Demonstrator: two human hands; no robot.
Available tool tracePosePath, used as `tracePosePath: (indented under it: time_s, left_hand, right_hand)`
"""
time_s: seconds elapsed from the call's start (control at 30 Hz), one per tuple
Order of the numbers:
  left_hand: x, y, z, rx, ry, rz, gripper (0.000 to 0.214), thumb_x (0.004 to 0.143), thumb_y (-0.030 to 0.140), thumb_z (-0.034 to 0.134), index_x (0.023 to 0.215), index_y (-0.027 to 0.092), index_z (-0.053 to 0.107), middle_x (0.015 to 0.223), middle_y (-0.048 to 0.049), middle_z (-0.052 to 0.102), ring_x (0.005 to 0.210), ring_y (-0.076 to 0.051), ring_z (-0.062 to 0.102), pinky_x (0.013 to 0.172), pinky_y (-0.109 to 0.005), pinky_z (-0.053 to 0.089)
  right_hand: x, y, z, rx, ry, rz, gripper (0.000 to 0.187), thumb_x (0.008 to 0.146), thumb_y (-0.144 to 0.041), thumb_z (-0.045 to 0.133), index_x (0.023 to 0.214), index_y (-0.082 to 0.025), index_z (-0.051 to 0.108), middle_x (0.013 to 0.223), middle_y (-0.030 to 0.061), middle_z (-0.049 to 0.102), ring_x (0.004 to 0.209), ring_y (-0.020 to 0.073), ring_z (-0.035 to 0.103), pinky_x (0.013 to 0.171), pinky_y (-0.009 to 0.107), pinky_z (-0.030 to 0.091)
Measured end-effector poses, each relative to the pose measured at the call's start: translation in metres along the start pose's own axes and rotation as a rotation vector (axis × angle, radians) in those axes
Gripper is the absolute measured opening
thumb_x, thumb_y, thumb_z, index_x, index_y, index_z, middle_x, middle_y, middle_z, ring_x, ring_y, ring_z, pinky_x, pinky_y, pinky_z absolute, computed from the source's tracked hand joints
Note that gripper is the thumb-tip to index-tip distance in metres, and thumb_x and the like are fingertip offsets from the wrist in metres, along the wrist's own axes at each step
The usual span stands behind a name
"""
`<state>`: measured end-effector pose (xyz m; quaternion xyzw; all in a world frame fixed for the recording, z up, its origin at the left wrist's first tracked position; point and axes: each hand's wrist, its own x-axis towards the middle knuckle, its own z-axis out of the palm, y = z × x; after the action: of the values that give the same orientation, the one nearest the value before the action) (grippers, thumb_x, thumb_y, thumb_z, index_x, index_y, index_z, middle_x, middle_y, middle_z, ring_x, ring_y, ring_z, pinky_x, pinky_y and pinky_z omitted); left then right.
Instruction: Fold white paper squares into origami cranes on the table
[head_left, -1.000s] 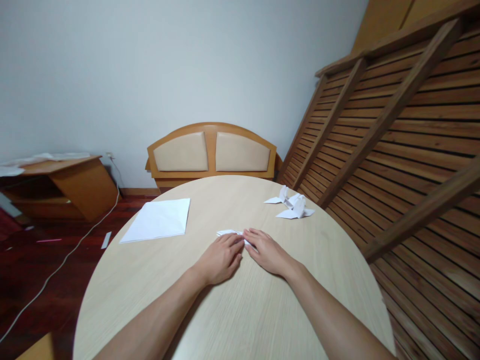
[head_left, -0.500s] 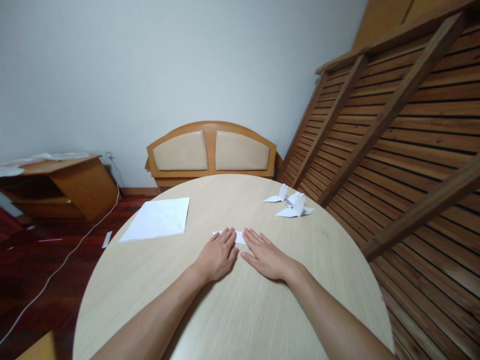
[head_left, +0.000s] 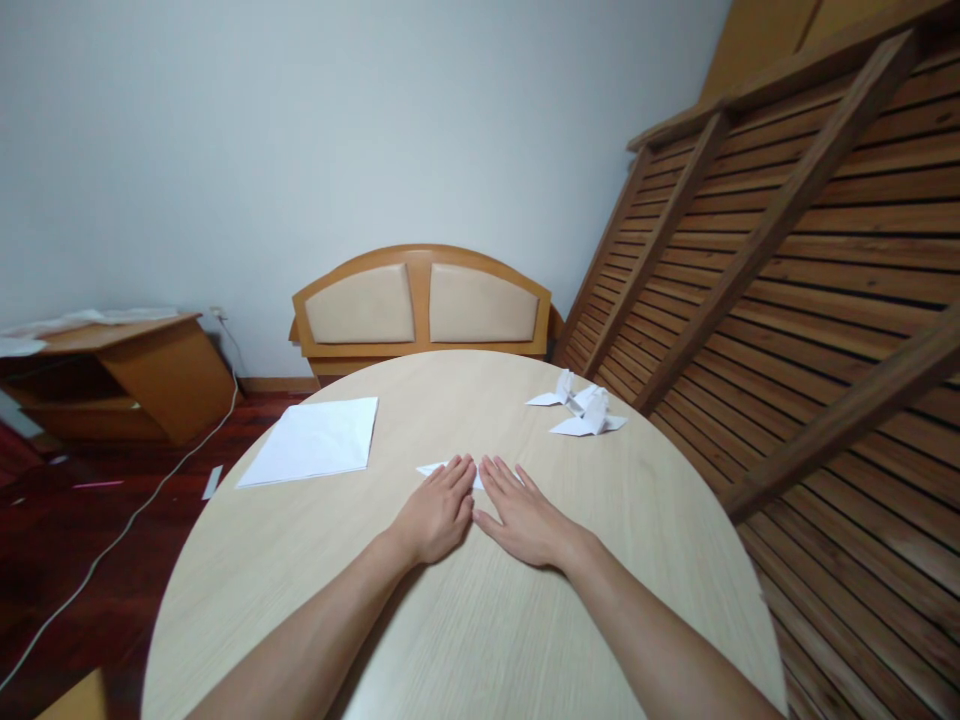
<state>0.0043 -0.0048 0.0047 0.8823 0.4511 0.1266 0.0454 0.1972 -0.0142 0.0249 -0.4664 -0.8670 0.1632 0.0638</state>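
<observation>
A small folded piece of white paper (head_left: pixel 430 468) lies flat on the round table, mostly hidden under my hands. My left hand (head_left: pixel 439 510) presses on it with outstretched fingers, and a pointed white tip sticks out to its left. My right hand (head_left: pixel 521 512) lies flat beside it, fingertips on or against the paper's right part. Only a narrow white strip shows between the two hands. Toward the back right stand folded paper cranes (head_left: pixel 592 412), close together. On the left lies a stack of white paper sheets (head_left: pixel 311 440).
The pale round table (head_left: pixel 450 640) fills the middle. Behind it stands a padded headboard (head_left: pixel 421 300). A slatted wooden frame (head_left: pixel 787 280) leans close along the right. To the left are a low wooden desk (head_left: pixel 165 370) and a white cable (head_left: pixel 127 525) across the dark floor.
My right hand has slid slightly left, narrowing the gap between my hands. More of the paper's left tip shows now. The cranes and the sheets stay in place.
</observation>
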Motion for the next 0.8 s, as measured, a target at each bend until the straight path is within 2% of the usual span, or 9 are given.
tracePosePath:
  time_s: [0.13, 0.3, 0.43, 0.5, 0.57, 0.67, 0.8]
  left_hand:
    - [0.001, 0.000, 0.003, 0.006, -0.016, -0.108, 0.059, 0.100, 0.035, 0.033, 0.150, 0.004, 0.034, 0.158, -0.0180, 0.029, 0.148, -0.029, 0.024, 0.119, -0.047, 0.026]
    - [0.000, 0.004, 0.001, 0.020, -0.022, -0.143, 0.059, 0.101, 0.036, 0.032, 0.150, 0.003, 0.034, 0.158, -0.0182, 0.028, 0.148, -0.029, 0.024, 0.120, -0.047, 0.025]
    - [-0.001, 0.004, 0.001, 0.010, -0.006, -0.146, 0.059, 0.100, 0.037, 0.033, 0.150, 0.004, 0.035, 0.158, -0.0174, 0.029, 0.148, -0.028, 0.024, 0.120, -0.047, 0.025]
    - [-0.001, 0.003, 0.001, 0.009, -0.001, -0.144, 0.059, 0.100, 0.036, 0.033, 0.150, 0.005, 0.035, 0.158, -0.0173, 0.029, 0.148, -0.028, 0.024, 0.120, -0.047, 0.026]
    - [-0.001, 0.003, 0.001, 0.013, -0.004, -0.134, 0.058, 0.099, 0.033, 0.033, 0.150, 0.005, 0.034, 0.158, -0.0168, 0.028, 0.148, -0.028, 0.024, 0.120, -0.046, 0.026]
    - [-0.001, 0.004, 0.000, 0.034, -0.014, -0.126, 0.058, 0.098, 0.030, 0.032, 0.151, 0.005, 0.033, 0.159, -0.0153, 0.028, 0.148, -0.027, 0.023, 0.119, -0.046, 0.026]
    - [-0.002, 0.007, -0.003, 0.106, -0.021, -0.216, 0.058, 0.100, 0.033, 0.032, 0.149, 0.005, 0.036, 0.157, -0.0161, 0.031, 0.147, -0.029, 0.028, 0.118, -0.046, 0.029]
  right_hand:
    - [-0.004, -0.001, -0.006, -0.008, -0.035, 0.072, 0.081, 0.098, -0.061, 0.026, 0.156, -0.006, 0.016, 0.163, 0.0142, 0.009, 0.152, 0.0265, 0.005, 0.122, 0.050, 0.006]
    - [-0.008, -0.004, -0.005, -0.076, -0.021, 0.255, 0.087, 0.096, -0.064, 0.027, 0.155, -0.001, 0.019, 0.162, 0.0190, 0.010, 0.151, 0.0330, 0.009, 0.121, 0.056, 0.009]
    - [-0.005, -0.008, 0.002, -0.151, 0.094, 0.349, 0.086, 0.095, -0.063, 0.034, 0.152, 0.001, 0.028, 0.160, 0.0222, 0.021, 0.149, 0.0405, 0.014, 0.118, 0.061, 0.012]
    - [-0.002, -0.009, 0.005, -0.156, 0.180, 0.299, 0.083, 0.096, -0.061, 0.033, 0.153, -0.002, 0.027, 0.160, 0.0195, 0.022, 0.149, 0.0393, 0.014, 0.118, 0.060, 0.012]
    - [0.002, -0.009, 0.008, -0.130, 0.207, 0.161, 0.076, 0.099, -0.058, 0.027, 0.155, -0.007, 0.023, 0.162, 0.0136, 0.018, 0.151, 0.0331, 0.012, 0.120, 0.057, 0.010]
    - [0.005, -0.008, 0.009, -0.076, 0.130, 0.036, 0.068, 0.102, -0.052, 0.019, 0.157, -0.012, 0.020, 0.163, 0.0089, 0.016, 0.152, 0.0263, 0.011, 0.122, 0.052, 0.010]
    - [0.006, -0.002, 0.010, -0.048, 0.049, 0.044, 0.068, 0.102, -0.050, 0.019, 0.156, -0.010, 0.019, 0.163, 0.0096, 0.015, 0.152, 0.0255, 0.009, 0.123, 0.049, 0.010]
